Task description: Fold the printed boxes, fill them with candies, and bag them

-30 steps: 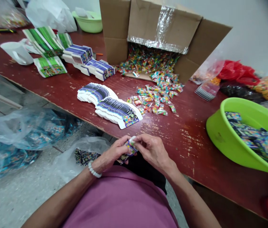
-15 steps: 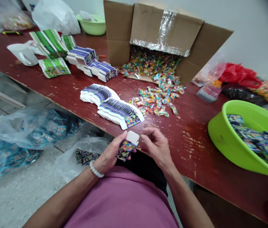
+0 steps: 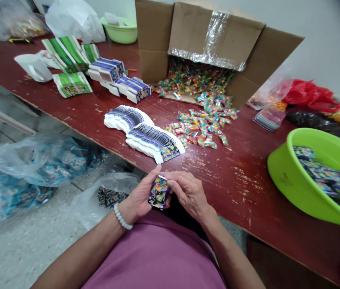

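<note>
- Head view: your left hand (image 3: 142,197) curls closed around a small printed box (image 3: 158,192), held upright-ish near the table's (image 3: 218,172) front edge.
- Your right hand (image 3: 189,193) has its thumb and bent forefinger drawn together, touching the box's top edge; whether they pinch a flap, you cannot tell from here.
- From the small printed box, fanned flat cartons (image 3: 145,134) lie at 11 to 12 o'clock.
- Wrapped candies (image 3: 201,126) spread at 1 o'clock, spilling from a cardboard box (image 3: 214,36).
- At 3 o'clock, a green basin (image 3: 281,172) holds more printed boxes (image 3: 332,176).
</note>
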